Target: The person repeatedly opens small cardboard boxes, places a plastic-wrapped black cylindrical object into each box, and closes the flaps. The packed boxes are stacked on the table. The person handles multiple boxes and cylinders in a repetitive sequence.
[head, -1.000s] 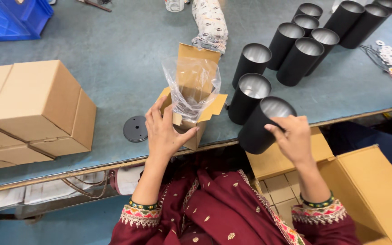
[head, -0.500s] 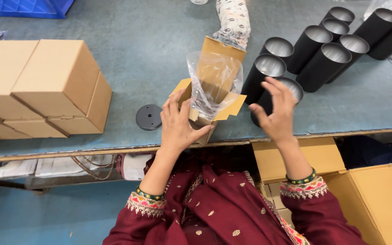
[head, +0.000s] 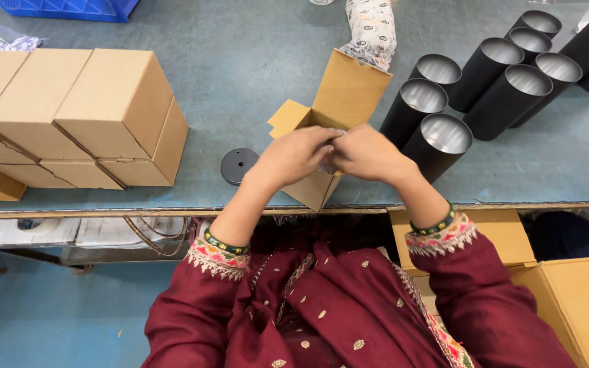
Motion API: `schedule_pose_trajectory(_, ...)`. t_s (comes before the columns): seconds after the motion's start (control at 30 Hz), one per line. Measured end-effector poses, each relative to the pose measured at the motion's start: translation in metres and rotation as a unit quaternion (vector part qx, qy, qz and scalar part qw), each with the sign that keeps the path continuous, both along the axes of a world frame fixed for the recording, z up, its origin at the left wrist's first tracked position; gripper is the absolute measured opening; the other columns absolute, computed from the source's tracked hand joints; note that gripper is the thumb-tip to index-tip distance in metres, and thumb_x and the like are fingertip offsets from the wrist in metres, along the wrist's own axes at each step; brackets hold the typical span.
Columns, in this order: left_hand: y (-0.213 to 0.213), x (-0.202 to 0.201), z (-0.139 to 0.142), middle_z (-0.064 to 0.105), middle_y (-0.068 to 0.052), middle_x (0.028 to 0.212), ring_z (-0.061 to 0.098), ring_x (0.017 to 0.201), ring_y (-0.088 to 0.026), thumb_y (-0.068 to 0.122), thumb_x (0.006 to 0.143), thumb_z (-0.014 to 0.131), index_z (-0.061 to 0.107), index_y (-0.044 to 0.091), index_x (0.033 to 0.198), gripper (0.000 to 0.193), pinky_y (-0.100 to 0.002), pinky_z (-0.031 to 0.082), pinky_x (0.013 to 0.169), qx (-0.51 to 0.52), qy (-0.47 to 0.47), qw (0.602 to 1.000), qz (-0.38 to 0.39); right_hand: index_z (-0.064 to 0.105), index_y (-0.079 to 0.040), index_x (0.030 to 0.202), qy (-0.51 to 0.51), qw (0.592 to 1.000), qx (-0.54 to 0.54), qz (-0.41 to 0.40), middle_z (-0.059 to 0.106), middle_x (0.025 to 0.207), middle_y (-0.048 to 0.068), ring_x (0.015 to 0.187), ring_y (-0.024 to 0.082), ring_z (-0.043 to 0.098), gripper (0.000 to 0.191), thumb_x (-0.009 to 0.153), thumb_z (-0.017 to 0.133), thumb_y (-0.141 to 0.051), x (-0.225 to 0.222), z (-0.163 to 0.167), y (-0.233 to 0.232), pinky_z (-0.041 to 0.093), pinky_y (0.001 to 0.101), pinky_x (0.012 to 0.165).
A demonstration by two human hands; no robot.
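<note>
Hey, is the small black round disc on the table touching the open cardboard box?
Apart. In the head view, the black disc lies left of the open box, with a strip of bare table plainly showing between them.

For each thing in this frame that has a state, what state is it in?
Open box: flaps up, both hands at its mouth.
Left hand: fingers closed on clear plastic there.
Right hand: same.
Black cylinders: lying tilted, open ends showing.
Stacked boxes: closed.
Black disc: lying flat.
</note>
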State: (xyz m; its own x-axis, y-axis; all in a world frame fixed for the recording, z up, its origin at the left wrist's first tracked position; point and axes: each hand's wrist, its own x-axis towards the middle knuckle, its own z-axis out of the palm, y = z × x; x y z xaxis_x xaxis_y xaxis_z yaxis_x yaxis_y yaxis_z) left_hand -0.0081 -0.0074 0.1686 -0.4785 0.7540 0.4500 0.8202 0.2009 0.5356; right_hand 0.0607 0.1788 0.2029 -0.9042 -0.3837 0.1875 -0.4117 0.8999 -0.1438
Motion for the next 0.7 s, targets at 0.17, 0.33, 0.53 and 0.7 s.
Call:
schedule_pose_trajectory(0.17,0.023,-0.024,-0.013,0.075,-0.015,0.1,0.068,0.095,-0.037,0.037,0.1,0.049,0.075,0.012,0.111,0.037,-0.049,0.052,0.085,-0.214,-0.066,0.974,0.03,0.076,-0.002,0.1,0.208,0.937,-0.273,-0.068,0.074,0.089,0.012,0.078,0.023,0.066,0.017,0.09,0.074,-0.016,0.036,-0.011,0.046,0.052,0.0338,0.078)
schedule_pose_trajectory(0.33,0.051,-0.066,-0.03,0.078,-0.017,0.098,0.074,0.091,-0.033,0.025,0.087,0.053,0.079,0.004,0.097,0.034,-0.045,0.056,0.081,-0.373,-0.104,0.922,0.011,0.074,-0.002,0.11,0.153,0.795,-0.56,-0.176,0.076,0.11,0.006,0.101,0.012,0.068,0.017,0.104,0.067,-0.015,0.043,-0.074,0.069,0.054,0.0269,0.095)
schedule_pose_trajectory(0.53,0.059,-0.064,-0.021,0.075,-0.015,0.104,0.072,0.096,-0.033,0.023,0.082,0.057,0.078,0.006,0.099,0.032,-0.046,0.056,0.08,-0.456,-0.064,0.887,0.038,0.041,-0.003,0.149,-0.023,0.775,-0.631,-0.026,0.059,0.143,0.009,0.13,0.016,0.056,0.06,0.099,0.066,-0.026,0.02,-0.121,0.054,0.042,0.0323,0.111)
schedule_pose_trajectory(0.7,0.01,-0.048,0.0,0.075,-0.016,0.1,0.07,0.096,-0.038,0.035,0.099,0.053,0.075,0.012,0.108,0.033,-0.049,0.054,0.083,-0.197,-0.018,0.954,0.227,0.042,-0.002,0.151,-0.025,0.764,-0.645,-0.017,0.059,0.141,0.008,0.132,0.016,0.053,0.06,0.103,0.065,-0.029,0.0,-0.12,0.037,0.039,0.0335,0.114)
